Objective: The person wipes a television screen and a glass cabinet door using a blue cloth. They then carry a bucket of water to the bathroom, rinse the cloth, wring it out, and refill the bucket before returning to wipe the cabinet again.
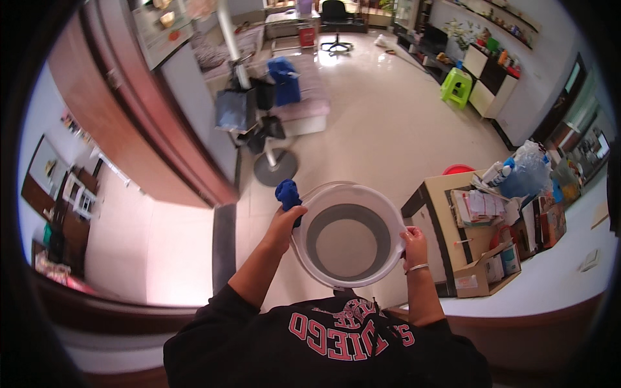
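A round white plastic bucket [350, 195] is held up in front of my body, its opening facing up at me. Inside, a grey band rings a paler round bottom; I cannot tell whether there is water in it. My left hand [284, 225] grips the left side of the rim, thumb on top. A bunched dark blue cloth [287, 192] is pressed between that hand and the bucket. On the opposite side, my right hand [414, 244], with a bracelet at the wrist, pinches the rim.
On the right stands a cabinet [439, 199] bearing papers [478, 207], bottles and a cardboard box [473, 281]. Ahead on the left, a post with a round base [275, 168] rises beside a wooden door frame [160, 145]. A green stool [456, 87] stands farther off.
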`<state>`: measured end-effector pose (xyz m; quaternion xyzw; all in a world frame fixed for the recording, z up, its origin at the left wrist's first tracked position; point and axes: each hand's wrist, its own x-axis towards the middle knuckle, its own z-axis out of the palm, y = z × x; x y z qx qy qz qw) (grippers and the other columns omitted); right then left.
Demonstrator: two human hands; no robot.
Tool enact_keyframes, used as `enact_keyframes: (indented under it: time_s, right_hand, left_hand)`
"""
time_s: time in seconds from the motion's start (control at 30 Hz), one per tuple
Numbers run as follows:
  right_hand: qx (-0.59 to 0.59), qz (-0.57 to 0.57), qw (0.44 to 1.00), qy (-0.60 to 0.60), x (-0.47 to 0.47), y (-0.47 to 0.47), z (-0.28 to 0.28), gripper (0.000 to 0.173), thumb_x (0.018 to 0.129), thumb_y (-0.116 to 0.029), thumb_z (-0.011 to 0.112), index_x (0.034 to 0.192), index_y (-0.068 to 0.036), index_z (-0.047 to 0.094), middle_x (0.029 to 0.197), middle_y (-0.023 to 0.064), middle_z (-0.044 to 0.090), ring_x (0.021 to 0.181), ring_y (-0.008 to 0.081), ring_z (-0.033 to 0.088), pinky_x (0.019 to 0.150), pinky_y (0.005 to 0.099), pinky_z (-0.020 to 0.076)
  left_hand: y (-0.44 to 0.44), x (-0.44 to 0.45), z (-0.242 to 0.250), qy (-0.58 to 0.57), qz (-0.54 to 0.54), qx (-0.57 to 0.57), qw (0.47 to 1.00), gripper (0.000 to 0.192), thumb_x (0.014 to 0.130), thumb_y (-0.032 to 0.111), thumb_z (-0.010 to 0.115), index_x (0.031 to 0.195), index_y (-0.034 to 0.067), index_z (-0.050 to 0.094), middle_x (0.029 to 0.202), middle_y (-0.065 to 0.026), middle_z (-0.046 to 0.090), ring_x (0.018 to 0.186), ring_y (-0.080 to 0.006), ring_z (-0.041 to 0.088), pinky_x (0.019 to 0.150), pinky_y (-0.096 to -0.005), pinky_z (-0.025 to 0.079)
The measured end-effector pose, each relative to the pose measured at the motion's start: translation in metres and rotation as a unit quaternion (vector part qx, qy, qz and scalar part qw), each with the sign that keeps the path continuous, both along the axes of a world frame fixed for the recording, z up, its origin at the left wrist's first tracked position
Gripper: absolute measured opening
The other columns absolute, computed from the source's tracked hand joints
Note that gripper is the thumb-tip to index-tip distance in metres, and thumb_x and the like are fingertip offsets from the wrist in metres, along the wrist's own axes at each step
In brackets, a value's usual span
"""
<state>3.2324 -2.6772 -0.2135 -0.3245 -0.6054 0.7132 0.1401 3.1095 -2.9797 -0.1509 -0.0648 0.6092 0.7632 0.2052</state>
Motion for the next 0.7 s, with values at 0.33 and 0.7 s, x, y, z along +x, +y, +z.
enact_keyframes:
  time_s: [0.33, 0.7]
  right_hand:
    - [0.024, -0.063, 0.997, 0.027, -0.199, 0.14, 0.003, 0.01, 0.083, -0.007, 0.062, 0.091, -0.003, 0.057, 0.073, 0.0033, 0.059, 0.053, 0.0113, 0.054, 0.035, 0.0257, 0.0365]
    - [0.037, -0.182, 0.98, 0.076, -0.402, 0.266, 0.031, 0.011, 0.081, -0.002, 0.06, 0.092, 0.0, 0.059, 0.081, 0.0055, 0.062, 0.069, 0.0134, 0.058, 0.064, 0.0264, 0.0475]
  left_hand:
    - [0.141, -0.234, -0.009, -0.024, -0.092, -0.029, 0.995, 0.036, 0.077, 0.023, 0.068, 0.106, 0.002, 0.058, 0.09, -0.0048, 0.061, 0.085, -0.0157, 0.058, 0.075, -0.0284, 0.047]
    - [0.305, -0.523, -0.021, 0.017, -0.275, -0.062, 0.959, 0.054, 0.073, 0.024, 0.07, 0.119, 0.005, 0.05, 0.099, -0.0088, 0.058, 0.09, -0.0187, 0.059, 0.077, -0.0317, 0.049]
